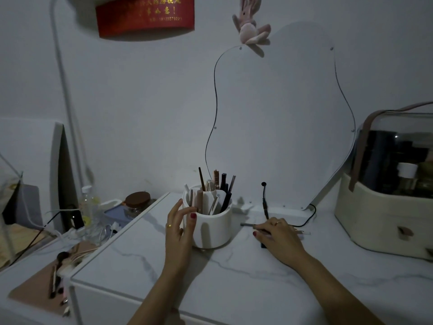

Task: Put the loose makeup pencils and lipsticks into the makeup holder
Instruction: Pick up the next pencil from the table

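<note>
Pencils crowd the makeup holder, steadied by her curled left hand; her right hand pinches a loose pencil, which could snag them.

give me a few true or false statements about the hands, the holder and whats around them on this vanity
1. The left hand touches the side of the white makeup holder. True.
2. The right hand is raised above the holder. False: it is low on the marble tabletop, its fingers on a dark makeup pencil.
3. The holder lies tipped on its side. False: it stands upright with pencils and brushes sticking up.
4. A pink plush rabbit hangs at the mirror's top edge. True.
5. The cream storage case stands left of the holder. False: it is at the right.
</note>
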